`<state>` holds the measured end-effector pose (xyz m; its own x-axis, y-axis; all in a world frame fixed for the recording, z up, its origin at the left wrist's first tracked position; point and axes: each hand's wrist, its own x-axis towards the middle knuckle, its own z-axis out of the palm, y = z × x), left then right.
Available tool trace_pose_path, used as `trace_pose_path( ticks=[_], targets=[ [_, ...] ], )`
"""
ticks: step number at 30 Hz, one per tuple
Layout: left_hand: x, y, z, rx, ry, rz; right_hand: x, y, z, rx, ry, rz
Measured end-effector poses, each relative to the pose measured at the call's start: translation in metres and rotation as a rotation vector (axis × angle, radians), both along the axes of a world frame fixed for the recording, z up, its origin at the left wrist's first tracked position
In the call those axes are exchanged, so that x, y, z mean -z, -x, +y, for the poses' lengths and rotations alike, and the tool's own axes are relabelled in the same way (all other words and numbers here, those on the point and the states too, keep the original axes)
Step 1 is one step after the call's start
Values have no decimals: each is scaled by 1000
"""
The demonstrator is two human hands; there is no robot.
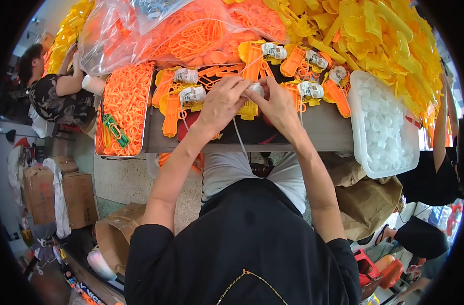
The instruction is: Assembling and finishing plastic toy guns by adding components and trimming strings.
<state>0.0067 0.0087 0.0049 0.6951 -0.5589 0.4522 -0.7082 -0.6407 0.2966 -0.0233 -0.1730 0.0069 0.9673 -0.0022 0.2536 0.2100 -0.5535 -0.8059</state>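
Note:
Both my hands meet at the middle of the table's near edge, around a small whitish round part on a yellow-and-orange plastic toy assembly. My right hand pinches that part with thumb and fingers. My left hand is closed against its other side, its fingertips partly hidden. A thin white cord hangs below the left hand over the table edge. Similar assemblies with white cylinders lie on both sides, one beside my left hand and another beside my right.
At left stands a tray of small orange parts with a green tool on top. A white tub of translucent caps is at right. Bagged orange parts and a yellow plastic heap fill the back. People work on either side.

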Motion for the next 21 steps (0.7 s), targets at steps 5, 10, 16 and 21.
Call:
trace_pose_path(
  ticks=[5,10,16,21],
  targets=[
    [11,-2,26,54,522,438,20,29,13,-24,142,-322],
    [26,0,21,134,664,458,41,35,19,-57,285,-330],
    [28,7,24,70,346,240,50,25,22,-138,550,-277],
    [37,4,25,73,412,336,42,24,20,-225,610,-247]
  ],
)
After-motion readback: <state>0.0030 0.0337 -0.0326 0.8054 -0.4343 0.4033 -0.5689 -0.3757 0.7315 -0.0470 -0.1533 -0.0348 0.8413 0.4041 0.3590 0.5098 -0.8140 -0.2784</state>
